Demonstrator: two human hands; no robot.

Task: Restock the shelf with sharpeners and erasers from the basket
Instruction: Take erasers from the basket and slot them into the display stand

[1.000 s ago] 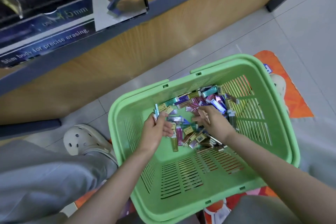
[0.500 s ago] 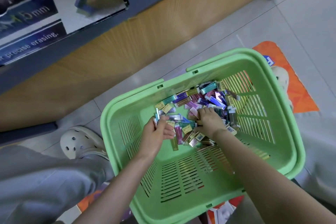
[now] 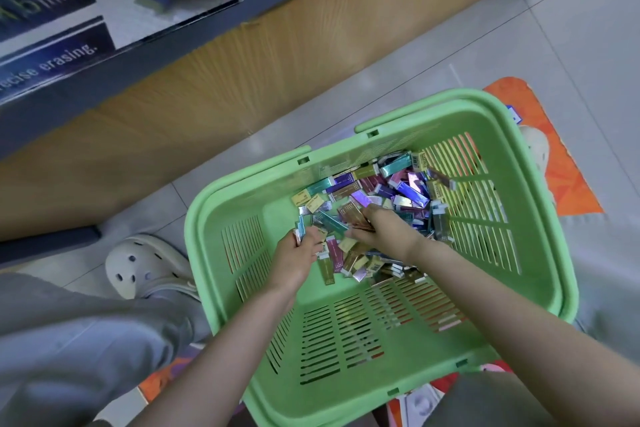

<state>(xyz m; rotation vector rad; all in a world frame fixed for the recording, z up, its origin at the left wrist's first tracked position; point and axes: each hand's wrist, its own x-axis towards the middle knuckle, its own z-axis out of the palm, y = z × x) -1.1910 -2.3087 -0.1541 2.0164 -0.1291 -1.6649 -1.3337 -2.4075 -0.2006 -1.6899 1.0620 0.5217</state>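
Note:
A light green plastic basket (image 3: pixel 214 218) sits on the floor. A heap of small eraser packs (image 3: pixel 398 184) in teal, purple, pink and gold sleeves lies in its far half. My left hand (image 3: pixel 298 256) is inside the basket at the heap's left edge, closed around a small stack of packs (image 3: pixel 300 229). My right hand (image 3: pixel 384 229) rests on the heap's middle, fingers pinched on gold-brown packs (image 3: pixel 356 218). The shelf (image 3: pixel 156 42) with an eraser display sign is at the upper left.
The wooden shelf base (image 3: pixel 207 94) runs diagonally behind the basket. A white clog (image 3: pixel 145 267) and grey trouser leg (image 3: pixel 69 340) are left of the basket. An orange mat (image 3: pixel 554 163) lies under its right side, on grey floor tiles.
The view has tilted down and right. My right hand has slid left across the heap and closed on gold-brown packs. My left hand still holds its stack.

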